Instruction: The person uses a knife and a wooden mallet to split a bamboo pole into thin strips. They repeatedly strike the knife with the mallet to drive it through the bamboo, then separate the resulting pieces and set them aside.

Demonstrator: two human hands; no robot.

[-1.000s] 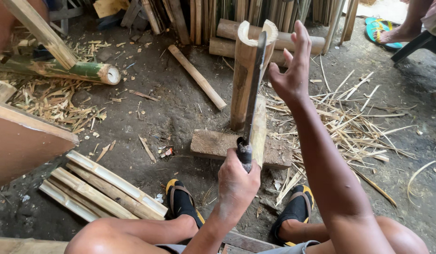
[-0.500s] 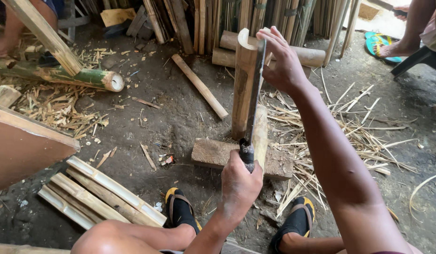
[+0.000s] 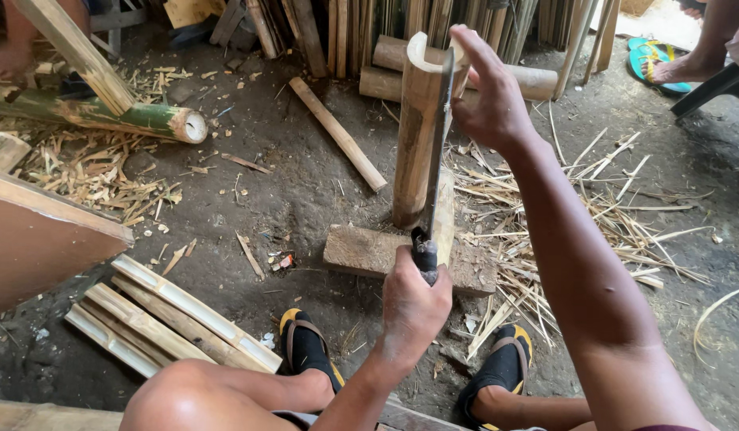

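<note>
Bamboo section (image 3: 417,136) stands upright on the wooden block (image 3: 361,249), the knife (image 3: 437,144) in its top. The right hand (image 3: 488,96) has dropped onto the blade's back; the left hand (image 3: 413,307) grips the handle.

My left hand (image 3: 413,307) grips the knife (image 3: 435,172) by its handle, blade set into an upright bamboo piece (image 3: 413,132) on a wooden block (image 3: 365,249); my right hand (image 3: 491,100) steadies the top.

Single head-worn view, steeply downward, close above the hands (image 3: 457,207)
</note>
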